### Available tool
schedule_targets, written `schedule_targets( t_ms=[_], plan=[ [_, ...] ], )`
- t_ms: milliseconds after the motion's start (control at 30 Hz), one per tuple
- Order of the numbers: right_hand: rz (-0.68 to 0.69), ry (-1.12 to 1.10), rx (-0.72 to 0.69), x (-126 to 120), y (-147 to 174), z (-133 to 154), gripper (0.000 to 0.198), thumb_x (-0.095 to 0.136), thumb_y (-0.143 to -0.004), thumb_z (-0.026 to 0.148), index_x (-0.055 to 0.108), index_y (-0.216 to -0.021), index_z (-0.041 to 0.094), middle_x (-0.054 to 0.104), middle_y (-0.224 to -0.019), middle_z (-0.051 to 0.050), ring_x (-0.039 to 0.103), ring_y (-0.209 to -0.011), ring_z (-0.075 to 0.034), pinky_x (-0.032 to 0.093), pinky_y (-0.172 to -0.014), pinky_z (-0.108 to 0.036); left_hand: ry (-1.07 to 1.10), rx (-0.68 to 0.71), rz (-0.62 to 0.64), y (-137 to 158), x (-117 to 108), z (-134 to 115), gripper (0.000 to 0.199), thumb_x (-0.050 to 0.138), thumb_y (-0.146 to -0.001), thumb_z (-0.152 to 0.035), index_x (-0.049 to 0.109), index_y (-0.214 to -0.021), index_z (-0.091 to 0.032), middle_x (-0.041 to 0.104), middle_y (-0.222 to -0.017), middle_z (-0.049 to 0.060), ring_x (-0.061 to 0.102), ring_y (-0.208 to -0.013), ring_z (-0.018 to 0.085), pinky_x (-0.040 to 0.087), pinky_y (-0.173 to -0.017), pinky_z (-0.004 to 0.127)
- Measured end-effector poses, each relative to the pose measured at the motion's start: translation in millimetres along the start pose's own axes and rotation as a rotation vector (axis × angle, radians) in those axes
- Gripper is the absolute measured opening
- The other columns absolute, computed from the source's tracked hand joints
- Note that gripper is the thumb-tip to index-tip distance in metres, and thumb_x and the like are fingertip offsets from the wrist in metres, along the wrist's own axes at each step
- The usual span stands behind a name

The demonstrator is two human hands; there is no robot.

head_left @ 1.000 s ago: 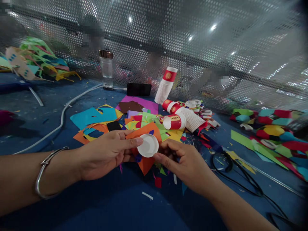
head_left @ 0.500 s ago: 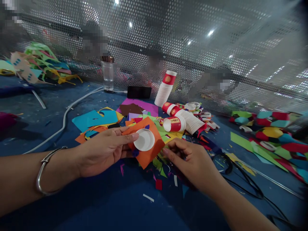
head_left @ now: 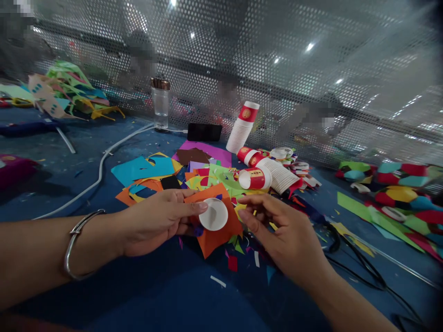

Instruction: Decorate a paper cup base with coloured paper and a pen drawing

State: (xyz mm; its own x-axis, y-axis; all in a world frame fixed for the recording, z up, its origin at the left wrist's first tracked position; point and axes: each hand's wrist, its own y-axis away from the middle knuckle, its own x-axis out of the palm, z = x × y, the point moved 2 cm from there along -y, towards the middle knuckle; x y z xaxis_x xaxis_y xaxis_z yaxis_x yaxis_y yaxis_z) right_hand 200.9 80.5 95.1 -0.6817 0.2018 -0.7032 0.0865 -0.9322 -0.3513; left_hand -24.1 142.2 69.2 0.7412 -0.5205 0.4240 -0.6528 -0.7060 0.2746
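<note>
My left hand (head_left: pixel 162 221) holds a square of orange paper (head_left: pixel 224 242) by its left side. The thumb presses on a shallow white round piece (head_left: pixel 218 214) with a raised rim, like the cut-off bottom of a paper cup, lying on the orange sheet. Bits of dark purple show by the fingers. Just right of the sheet is my right hand (head_left: pixel 280 226), thumb and fingers apart, nothing seen between them. Beyond both hands lie coloured paper scraps, among them a blue sheet (head_left: pixel 141 169), and a red-and-white paper cup (head_left: pixel 256 178) on its side.
A leaning stack of paper cups (head_left: pixel 242 127) stands at the back, right of a phone (head_left: pixel 204 132) and a clear bottle (head_left: pixel 161 106). A white cable (head_left: pixel 102 168) crosses the left side. Black cables (head_left: pixel 360 263) and coloured paper shapes (head_left: pixel 401 193) lie to the right.
The orange paper and round piece have shifted slightly right and down in view with my left hand. My right hand's fingers have spread and moved away from the paper's edge.
</note>
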Motion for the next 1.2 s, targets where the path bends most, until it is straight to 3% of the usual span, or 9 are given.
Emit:
schedule_targets(
  t_ms=[100,233,467,533,633,733,867,1000,1200],
  plan=[
    [0.082,0.004,-0.024,4,0,3,0.022,0.066,-0.099,0.036,0.074,-0.116,0.024,0.07,-0.082,-0.001,0.061,-0.066,-0.015,0.052,-0.057,-0.027,-0.094,-0.035,0.012,4,-1,2,0.04,0.089,-0.082,-0.036,0.077,-0.116,-0.02,0.079,-0.119,0.009,0.071,-0.106,0.021,0.058,-0.083,0.027],
    [0.133,0.055,-0.084,5,-1,2,0.015,0.065,-0.099,0.032,0.075,-0.108,0.025,0.074,-0.086,-0.002,0.064,-0.07,-0.016,0.053,-0.063,-0.028,-0.24,-0.043,0.049,9,-1,1,0.05,0.083,-0.087,-0.046,0.072,-0.129,-0.022,0.078,-0.118,0.008,0.072,-0.101,0.021,0.056,-0.077,0.026],
    [0.2,0.062,-0.067,5,0,0,0.015,0.062,-0.101,0.032,0.074,-0.103,0.024,0.075,-0.088,-0.002,0.067,-0.072,-0.016,0.052,-0.066,-0.031,-0.648,0.186,-0.057,4,-15,-9,0.041,0.077,-0.089,-0.047,0.075,-0.123,-0.023,0.079,-0.092,0.002,0.063,-0.064,0.013,0.046,-0.057,0.022],
    [0.214,0.06,-0.068,5,0,1,0.015,0.061,-0.102,0.033,0.073,-0.103,0.024,0.075,-0.087,-0.001,0.067,-0.072,-0.016,0.051,-0.065,-0.031,-0.768,0.257,-0.07,2,-20,-11,0.041,0.076,-0.09,-0.047,0.074,-0.126,-0.027,0.08,-0.102,0.002,0.068,-0.069,0.016,0.049,-0.06,0.023],
    [0.235,0.056,-0.085,6,0,3,0.015,0.062,-0.102,0.032,0.074,-0.102,0.024,0.073,-0.084,0.001,0.066,-0.069,-0.015,0.05,-0.063,-0.029,-0.826,0.319,-0.133,0,-25,-13,0.046,0.079,-0.087,-0.042,0.073,-0.131,-0.032,0.079,-0.122,0.003,0.075,-0.093,0.023,0.054,-0.071,0.026],
    [0.258,0.062,-0.121,7,2,6,0.014,0.062,-0.102,0.029,0.074,-0.101,0.023,0.073,-0.083,0.001,0.065,-0.068,-0.013,0.049,-0.061,-0.027,-0.76,0.312,-0.139,-1,-25,-13,0.044,0.082,-0.084,-0.037,0.075,-0.127,-0.031,0.079,-0.12,0.003,0.074,-0.1,0.025,0.055,-0.075,0.026],
    [0.257,0.061,-0.157,8,4,7,0.014,0.062,-0.102,0.027,0.075,-0.104,0.022,0.074,-0.086,0.001,0.066,-0.07,-0.013,0.05,-0.062,-0.026,-0.545,0.269,-0.077,-3,-22,-14,0.036,0.081,-0.086,-0.038,0.078,-0.12,-0.027,0.08,-0.108,0.003,0.073,-0.088,0.021,0.054,-0.07,0.026],
    [0.149,0.049,-0.16,5,5,8,0.016,0.063,-0.1,0.029,0.074,-0.109,0.021,0.072,-0.082,0.001,0.065,-0.067,-0.013,0.051,-0.061,-0.027,-0.469,0.148,-0.078,-1,-19,-14,0.042,0.086,-0.084,-0.04,0.075,-0.121,-0.024,0.078,-0.096,0.002,0.066,-0.074,0.014,0.05,-0.062,0.021],
    [0.074,0.026,-0.134,5,6,8,0.022,0.067,-0.099,0.032,0.073,-0.118,0.023,0.07,-0.087,0.0,0.062,-0.067,-0.014,0.052,-0.059,-0.027,-0.171,0.027,-0.055,6,-9,-11,0.03,0.083,-0.089,-0.035,0.077,-0.115,-0.02,0.074,-0.127,0.007,0.068,-0.102,0.017,0.059,-0.075,0.022]
  ],
)
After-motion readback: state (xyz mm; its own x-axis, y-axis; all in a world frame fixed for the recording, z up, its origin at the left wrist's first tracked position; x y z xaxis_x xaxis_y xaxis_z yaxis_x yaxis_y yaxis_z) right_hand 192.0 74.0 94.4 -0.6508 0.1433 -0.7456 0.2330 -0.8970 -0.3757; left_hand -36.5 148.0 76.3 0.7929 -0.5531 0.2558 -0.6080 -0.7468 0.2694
